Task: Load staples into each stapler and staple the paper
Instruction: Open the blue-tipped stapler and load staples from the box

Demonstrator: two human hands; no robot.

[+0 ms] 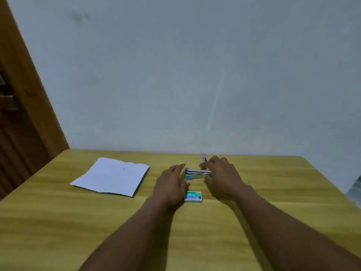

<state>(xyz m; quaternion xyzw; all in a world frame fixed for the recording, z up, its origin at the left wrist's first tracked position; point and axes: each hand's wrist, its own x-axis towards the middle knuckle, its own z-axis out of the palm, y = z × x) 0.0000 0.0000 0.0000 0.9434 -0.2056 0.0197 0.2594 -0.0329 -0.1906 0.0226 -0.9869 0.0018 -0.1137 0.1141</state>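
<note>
Left hand (172, 184): fingers straight and together, reaching to the blue end of the blue stapler (196, 174); it holds nothing. Whether the fingertips touch that end cannot be told through the blur.

Right hand (222, 177): curled over the other end of the blue stapler, forefinger above and thumb below, pinching it.

Blue stapler: lies on its side across the middle of the surface (195, 241), between the two hands, metal rail showing along its top, blue end at 9 o'clock.

Far stapler (203, 159): at 12 o'clock from the blue one, just beyond the right hand's knuckles. Only a grey upright part and a bit of yellow show; the hand hides the rest.

Staple box (193, 196): small, green and white, closed, flat on the surface at 6 o'clock from the blue stapler, touching or just beside the heel of the left hand.

Paper (111, 177): one white sheet with fold creases, flat on the surface at 9 o'clock from the left hand, well apart from it.

Surface: yellow wood grain, its far edge against a grey wall (175, 75).

Door frame (23, 85): brown wood, at 10 o'clock from the paper.
</note>
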